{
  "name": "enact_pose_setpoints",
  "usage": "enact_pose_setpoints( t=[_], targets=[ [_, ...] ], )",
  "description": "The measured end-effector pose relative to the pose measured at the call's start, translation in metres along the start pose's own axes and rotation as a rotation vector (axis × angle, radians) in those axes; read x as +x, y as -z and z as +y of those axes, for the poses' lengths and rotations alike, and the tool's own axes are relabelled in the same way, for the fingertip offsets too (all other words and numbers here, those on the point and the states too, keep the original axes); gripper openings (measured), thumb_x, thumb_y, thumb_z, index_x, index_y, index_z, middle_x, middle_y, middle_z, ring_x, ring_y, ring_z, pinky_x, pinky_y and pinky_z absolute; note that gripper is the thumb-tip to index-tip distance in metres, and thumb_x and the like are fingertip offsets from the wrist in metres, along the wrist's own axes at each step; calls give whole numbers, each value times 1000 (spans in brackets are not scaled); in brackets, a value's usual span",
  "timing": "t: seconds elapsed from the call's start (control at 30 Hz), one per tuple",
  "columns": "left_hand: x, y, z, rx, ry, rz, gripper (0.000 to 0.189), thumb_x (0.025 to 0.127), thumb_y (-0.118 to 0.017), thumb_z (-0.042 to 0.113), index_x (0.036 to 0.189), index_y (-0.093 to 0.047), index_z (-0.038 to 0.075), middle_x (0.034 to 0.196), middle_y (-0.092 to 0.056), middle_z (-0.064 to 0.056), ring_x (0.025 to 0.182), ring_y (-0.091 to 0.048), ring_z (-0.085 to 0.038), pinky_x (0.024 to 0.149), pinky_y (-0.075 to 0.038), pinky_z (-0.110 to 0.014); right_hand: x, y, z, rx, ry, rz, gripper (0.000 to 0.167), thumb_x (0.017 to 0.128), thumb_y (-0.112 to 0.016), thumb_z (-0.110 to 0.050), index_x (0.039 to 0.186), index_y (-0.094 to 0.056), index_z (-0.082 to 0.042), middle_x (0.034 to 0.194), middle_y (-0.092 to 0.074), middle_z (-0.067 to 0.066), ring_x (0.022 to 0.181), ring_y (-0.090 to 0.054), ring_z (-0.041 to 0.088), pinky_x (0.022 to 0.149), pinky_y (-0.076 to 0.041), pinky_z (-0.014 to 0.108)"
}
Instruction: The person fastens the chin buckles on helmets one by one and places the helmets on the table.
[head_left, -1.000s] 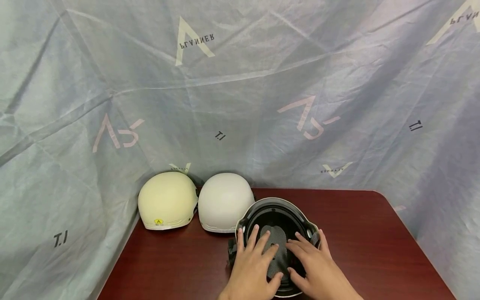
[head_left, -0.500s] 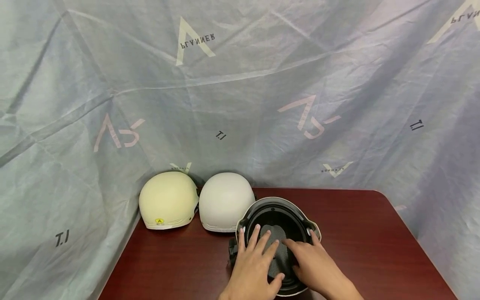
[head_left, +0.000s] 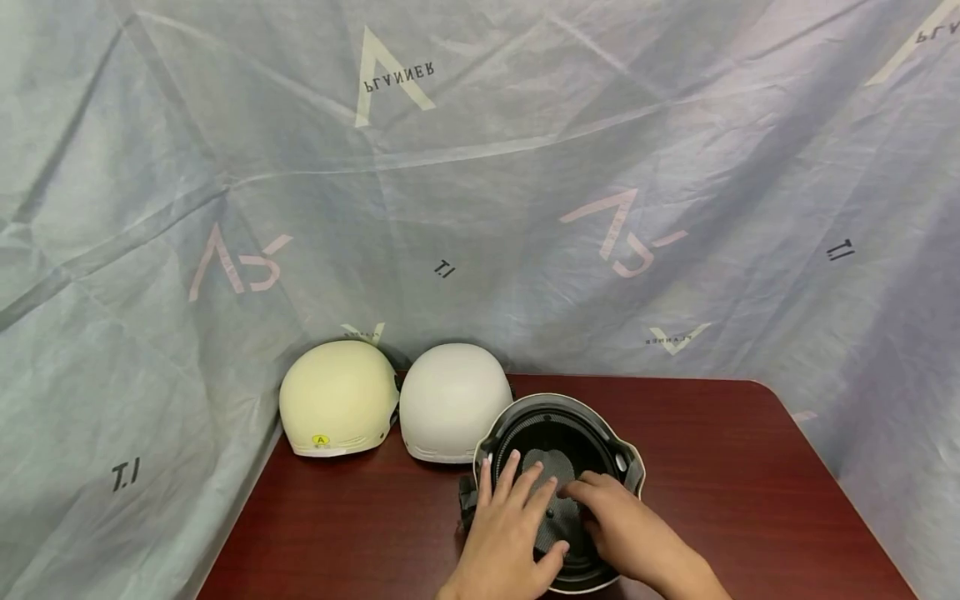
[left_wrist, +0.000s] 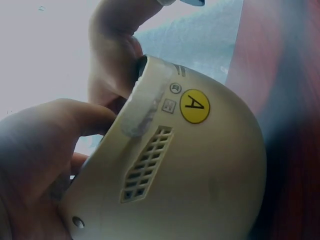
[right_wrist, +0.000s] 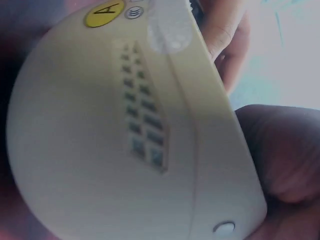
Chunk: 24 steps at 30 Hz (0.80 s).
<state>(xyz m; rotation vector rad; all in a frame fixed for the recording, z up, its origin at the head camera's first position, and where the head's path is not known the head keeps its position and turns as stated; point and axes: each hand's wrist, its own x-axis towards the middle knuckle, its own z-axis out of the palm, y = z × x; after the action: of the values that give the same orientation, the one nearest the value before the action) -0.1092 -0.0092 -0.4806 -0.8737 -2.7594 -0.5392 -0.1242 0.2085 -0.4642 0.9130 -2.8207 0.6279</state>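
An upturned cream helmet lies on the table with its black inside facing up. A grey pad lines its bottom. My left hand stretches over the left part of the opening, fingers spread. The right hand reaches into the right part, its fingers bent in over the pad; the thumb tip is hidden, and whether it pinches anything does not show. Both wrist views show the helmet's shell, with slotted vents and a round yellow "A" sticker.
Behind and to the left, a pale yellow helmet and a white helmet stand side by side, domes up. A black buckle or strap piece hangs at the held helmet's left. Grey sheeting rises behind the dark red table.
My right hand's fingers were spread towards the helmet's right rim. They have drawn together and bent inward over the pad. The left hand and the helmet have barely moved.
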Motion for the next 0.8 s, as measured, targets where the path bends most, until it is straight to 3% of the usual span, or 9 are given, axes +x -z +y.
enact_pose_setpoints(
  t=[0.2,0.37,0.5,0.67,0.8],
  targets=[
    [0,-1,0,-33,4,37,60,96,-73,46,147,-61,17,159,-54,-6,158,-37,-40,118,-30,-77,-3,1,8,179,-7,43,46,83,-77,13,116,-73,-20,115,-66,-5,97,-67,12,79,-59,30],
    [-1,0,-2,-96,35,46,64,96,-74,43,152,-55,20,164,-47,-7,160,-32,-42,118,-28,-78,-7,-1,10,178,29,121,46,87,-76,12,116,-72,-24,123,-67,-6,106,-71,16,85,-62,33],
    [-4,-2,-7,-111,67,93,77,92,-79,41,160,-45,24,170,-36,-11,160,-28,-46,115,-30,-79,-8,-4,13,191,44,173,48,90,-69,16,115,-71,-25,121,-68,-8,105,-71,14,83,-61,30],
    [-9,-6,-12,-117,88,166,93,87,-84,37,165,-35,28,173,-29,-16,161,-24,-48,113,-32,-80,-9,-5,14,252,-14,150,46,95,-61,15,114,-70,-26,116,-68,-12,99,-68,4,82,-59,27],
    [-9,-6,-14,-141,69,164,91,84,-80,24,164,-37,29,176,-24,-12,161,-22,-49,116,-29,-79,-8,-4,14,249,-40,154,42,96,-59,14,105,-72,-25,105,-70,-14,92,-64,-1,78,-58,26]
  ],
)
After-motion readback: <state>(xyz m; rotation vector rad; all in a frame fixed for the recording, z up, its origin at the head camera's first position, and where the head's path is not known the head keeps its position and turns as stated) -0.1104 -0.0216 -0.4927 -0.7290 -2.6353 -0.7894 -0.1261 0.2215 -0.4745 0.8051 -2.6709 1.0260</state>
